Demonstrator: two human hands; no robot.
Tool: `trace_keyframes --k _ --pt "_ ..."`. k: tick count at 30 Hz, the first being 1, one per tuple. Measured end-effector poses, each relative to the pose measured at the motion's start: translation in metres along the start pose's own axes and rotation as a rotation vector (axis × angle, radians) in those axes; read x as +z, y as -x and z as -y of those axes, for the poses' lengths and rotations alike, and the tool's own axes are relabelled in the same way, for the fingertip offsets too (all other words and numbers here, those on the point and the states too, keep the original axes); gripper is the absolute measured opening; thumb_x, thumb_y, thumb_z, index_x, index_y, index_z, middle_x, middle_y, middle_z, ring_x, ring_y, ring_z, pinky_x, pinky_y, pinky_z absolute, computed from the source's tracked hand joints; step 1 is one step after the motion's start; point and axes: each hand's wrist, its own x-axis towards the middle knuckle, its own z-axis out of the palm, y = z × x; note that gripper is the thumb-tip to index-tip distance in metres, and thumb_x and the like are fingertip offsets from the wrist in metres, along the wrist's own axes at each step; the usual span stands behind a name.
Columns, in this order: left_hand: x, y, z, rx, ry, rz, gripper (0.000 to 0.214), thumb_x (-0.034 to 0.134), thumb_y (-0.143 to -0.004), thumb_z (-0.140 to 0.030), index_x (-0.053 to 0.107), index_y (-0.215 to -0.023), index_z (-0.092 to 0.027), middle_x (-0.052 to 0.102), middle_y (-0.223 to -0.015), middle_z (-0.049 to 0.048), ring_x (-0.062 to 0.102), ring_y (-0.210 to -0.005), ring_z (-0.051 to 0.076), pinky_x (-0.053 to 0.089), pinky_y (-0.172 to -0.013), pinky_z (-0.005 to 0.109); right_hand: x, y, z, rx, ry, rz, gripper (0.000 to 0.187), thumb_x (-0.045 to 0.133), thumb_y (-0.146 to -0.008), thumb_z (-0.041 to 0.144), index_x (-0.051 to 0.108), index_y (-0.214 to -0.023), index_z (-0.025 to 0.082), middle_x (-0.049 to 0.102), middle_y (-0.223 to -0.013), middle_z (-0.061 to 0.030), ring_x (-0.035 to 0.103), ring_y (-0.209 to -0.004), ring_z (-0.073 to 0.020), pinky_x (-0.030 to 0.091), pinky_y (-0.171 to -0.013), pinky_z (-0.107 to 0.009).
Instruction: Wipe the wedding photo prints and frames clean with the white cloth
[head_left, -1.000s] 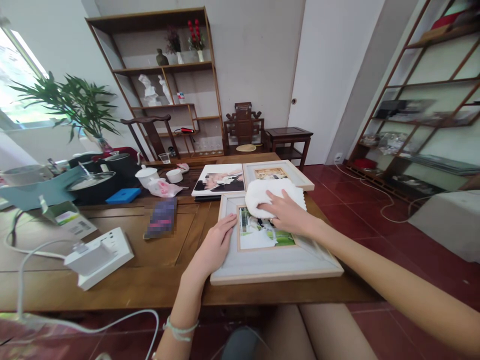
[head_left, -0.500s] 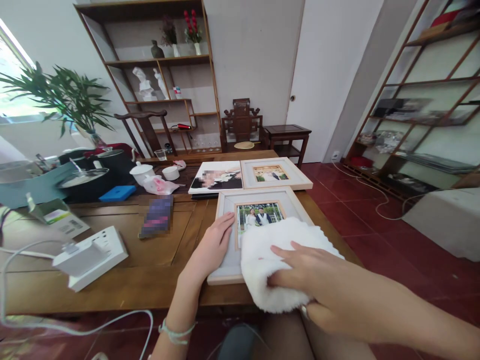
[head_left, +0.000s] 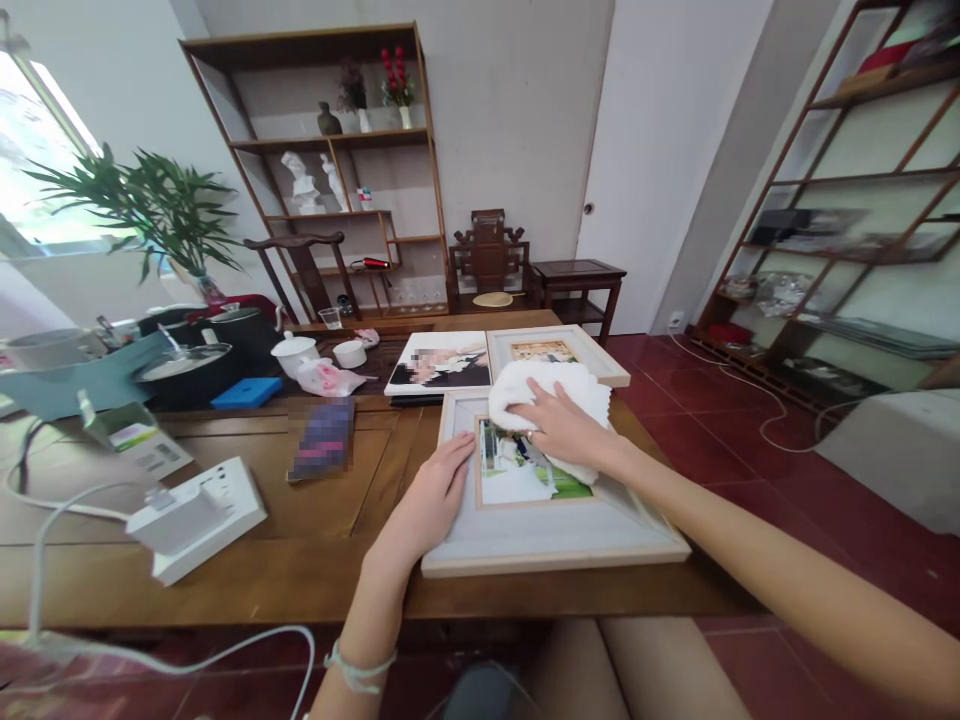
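Observation:
A picture frame [head_left: 525, 530] with a pale wood edge and a wide light-grey mat lies flat at the table's near edge, a photo in its middle. My left hand [head_left: 431, 495] rests on its left side, fingers stretched out and lying flat, holding nothing. My right hand [head_left: 559, 425] presses a fluffy white cloth [head_left: 517, 385] onto the upper part of the frame, its fingers bent into the cloth. The cloth hides the photo's upper right portion and the frame's far edge there.
Behind lie a second picture frame [head_left: 600, 365] and a photo panel [head_left: 401, 375]. Leftward on the wooden table [head_left: 315, 560] are a white power strip [head_left: 240, 510], an opened box [head_left: 142, 440], a blue box [head_left: 246, 392], a white teapot [head_left: 292, 350] and a pixelated item [head_left: 321, 440].
My right hand has swept the cloth from the frame's near side up to its far side, uncovering the lower photo and mat. The left hand stays on the frame's left side.

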Motion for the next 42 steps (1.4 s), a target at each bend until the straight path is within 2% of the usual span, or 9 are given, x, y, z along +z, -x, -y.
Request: trace_keyframes --k 4,8,14,17,21,25,29,36,42 --pt "0.001 0.000 0.000 -0.002 -0.003 -0.008 0.044 0.032 -0.090 -0.021 0.052 -0.126 -0.007 0.049 -0.137 0.0138 0.042 -0.129 0.020 0.031 -0.110 0.039 -0.005 0.025 0.022 -0.143 -0.089 0.114 0.061 0.040 -0.068 0.003 0.053 -0.125 0.019 0.043 -0.140 -0.0119 0.018 -0.137 -0.0315 0.016 -0.104 -0.061" --pt "0.001 0.000 -0.001 -0.003 -0.013 -0.011 0.043 0.031 -0.090 -0.019 0.052 -0.126 -0.009 0.049 -0.136 0.0126 0.043 -0.128 0.019 0.032 -0.110 0.040 -0.028 0.067 0.051 -0.237 -0.234 0.257 0.057 0.041 -0.067 0.004 0.058 -0.120 0.018 0.057 -0.126 -0.0129 0.027 -0.134 -0.0279 0.018 -0.107 -0.055" --pt "0.001 -0.001 -0.003 -0.007 -0.018 -0.009 0.043 0.031 -0.089 -0.019 0.053 -0.124 -0.008 0.050 -0.136 0.0125 0.043 -0.128 0.020 0.031 -0.110 0.041 -0.057 0.102 0.072 -0.242 -0.331 0.340 0.058 0.042 -0.065 0.003 0.060 -0.116 0.026 0.060 -0.122 -0.0084 0.040 -0.128 -0.0261 0.028 -0.104 -0.046" --pt "0.001 -0.001 -0.003 -0.010 -0.011 -0.019 0.043 0.030 -0.089 -0.019 0.053 -0.125 -0.009 0.050 -0.136 0.0124 0.044 -0.128 0.020 0.032 -0.109 0.041 -0.048 0.096 0.067 -0.217 -0.337 0.330 0.057 0.042 -0.065 0.005 0.058 -0.116 0.025 0.056 -0.128 -0.0091 0.035 -0.130 -0.0265 0.028 -0.104 -0.047" --pt "0.002 -0.001 -0.001 0.001 0.003 -0.033 0.043 0.030 -0.089 -0.019 0.053 -0.125 -0.012 0.051 -0.135 0.0116 0.045 -0.127 0.020 0.034 -0.109 0.041 -0.021 0.067 0.046 -0.151 -0.253 0.213 0.062 0.042 -0.067 0.004 0.049 -0.127 0.020 0.050 -0.135 -0.0109 0.021 -0.137 -0.0248 0.017 -0.109 -0.050" --pt "0.002 -0.001 -0.001 0.002 0.017 -0.031 0.043 0.030 -0.090 -0.021 0.053 -0.124 -0.010 0.051 -0.135 0.0124 0.044 -0.127 0.020 0.033 -0.109 0.041 -0.003 0.030 0.026 -0.023 -0.086 0.077 0.066 0.046 -0.068 0.005 0.041 -0.134 0.015 0.037 -0.143 -0.0166 0.015 -0.137 -0.0335 0.014 -0.105 -0.061" --pt "0.003 -0.001 0.001 0.012 0.042 -0.060 0.041 0.032 -0.091 -0.023 0.052 -0.126 -0.013 0.050 -0.136 0.0112 0.044 -0.128 0.021 0.032 -0.109 0.042 -0.002 0.011 0.035 -0.005 -0.036 0.096 0.070 0.044 -0.066 0.000 0.042 -0.133 0.016 0.031 -0.147 -0.0141 0.012 -0.137 -0.0369 0.014 -0.100 -0.069" --pt "-0.001 0.002 0.002 0.000 0.134 -0.164 0.045 0.030 -0.093 -0.030 0.041 -0.134 -0.017 0.042 -0.143 0.0101 0.038 -0.131 0.020 0.029 -0.110 0.038 -0.008 0.045 0.094 -0.242 -0.062 0.165 0.049 0.044 -0.073 0.006 0.058 -0.119 0.011 0.034 -0.144 -0.0189 0.021 -0.131 -0.0478 0.026 -0.094 -0.073" --pt "-0.003 -0.002 -0.007 -0.048 0.096 -0.099 0.043 0.033 -0.093 -0.033 0.045 -0.130 -0.016 0.050 -0.136 0.0107 0.047 -0.125 0.021 0.035 -0.106 0.039 -0.018 0.060 0.094 -0.282 -0.056 0.223 0.048 0.045 -0.070 0.003 0.062 -0.114 0.010 0.036 -0.144 -0.0170 0.021 -0.132 -0.0443 0.024 -0.100 -0.067"
